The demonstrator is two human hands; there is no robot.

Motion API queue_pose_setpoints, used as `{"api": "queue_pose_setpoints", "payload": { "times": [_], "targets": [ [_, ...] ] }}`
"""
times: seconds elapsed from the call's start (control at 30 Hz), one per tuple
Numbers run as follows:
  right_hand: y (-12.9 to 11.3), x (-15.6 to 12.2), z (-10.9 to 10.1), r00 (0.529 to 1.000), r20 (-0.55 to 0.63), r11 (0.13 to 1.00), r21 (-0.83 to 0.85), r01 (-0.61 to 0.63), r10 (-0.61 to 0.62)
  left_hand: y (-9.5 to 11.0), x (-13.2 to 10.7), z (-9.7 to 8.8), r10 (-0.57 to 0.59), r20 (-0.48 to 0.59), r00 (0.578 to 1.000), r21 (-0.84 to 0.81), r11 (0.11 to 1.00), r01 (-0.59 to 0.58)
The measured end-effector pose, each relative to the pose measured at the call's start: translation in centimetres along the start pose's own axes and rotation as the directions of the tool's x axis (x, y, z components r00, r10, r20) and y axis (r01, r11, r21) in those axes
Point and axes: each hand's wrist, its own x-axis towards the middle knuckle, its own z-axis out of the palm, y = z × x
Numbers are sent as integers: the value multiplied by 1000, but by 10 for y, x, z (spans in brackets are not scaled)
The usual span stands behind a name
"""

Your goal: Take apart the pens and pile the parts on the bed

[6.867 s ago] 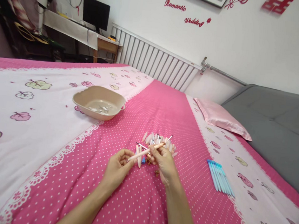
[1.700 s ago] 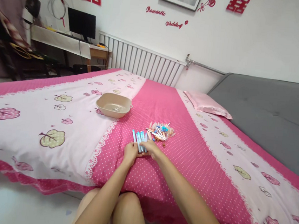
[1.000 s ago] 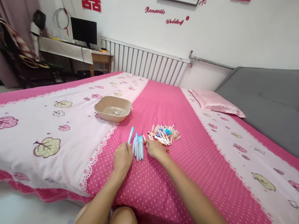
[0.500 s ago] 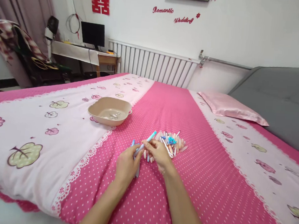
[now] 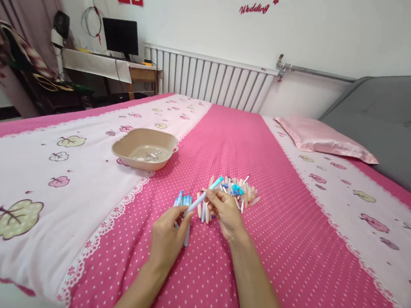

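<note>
A pen with a pale lavender barrel and a turquoise end slants up to the right between my hands. My left hand pinches its lower end between thumb and fingers. Closed around the pen near its coloured end is my right hand. Several blue-topped pens lie side by side on the bedspread, partly hidden behind my left hand. Just past my right hand spreads a pile of pens in pale pink, peach and white, with small bright blue pieces on top.
A beige plastic basin with small clear and white bits inside stands to the left on the polka-dot bedspread. A pink pillow lies at the right by the grey headboard. Beyond the bed are a radiator and a desk with a monitor.
The held pen now shows more of its barrel, as my hands have moved slightly apart along it. More of the blue-topped pens beside my left hand show. The view has tilted down a little.
</note>
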Motion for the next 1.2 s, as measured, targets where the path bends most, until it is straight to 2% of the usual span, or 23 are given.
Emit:
{"api": "queue_pose_setpoints", "payload": {
  "times": [0.1,0.23,0.37,0.47,0.57,0.63,0.73,0.83,1.1,1.2],
  "targets": [
    [2,1,3,999,-39,1000,1,14,-14,-1,0,-2,43,4,999,36,998,-43],
    [2,2,3,999,-47,1000,28,-14,15,-1,-1,-5,12,7,1000,51,999,-12],
    [1,1,2,999,24,999,25,-47,47,-1,0,-9,-120,54,991,-13,993,121],
    [2,1,3,997,65,999,31,-42,39,-2,1,-10,-239,105,965,-157,955,253],
    [3,1,4,990,118,993,81,-92,82,-3,2,-10,-329,123,936,-237,906,349],
    [3,1,4,985,133,986,115,-121,106,-3,2,-11,-325,79,943,-218,917,334],
    [2,0,4,987,125,981,149,-121,103,-1,2,-11,-221,-26,975,-154,965,215],
    [2,0,4,987,128,981,157,-114,94,-2,2,-10,-140,-104,985,-122,984,127],
    [5,0,4,985,151,979,170,-113,88,0,4,-15,-92,-54,994,29,995,94],
    [6,1,4,983,169,977,184,-109,77,-1,5,-15,-134,-36,990,-11,991,134]
  ]
}}
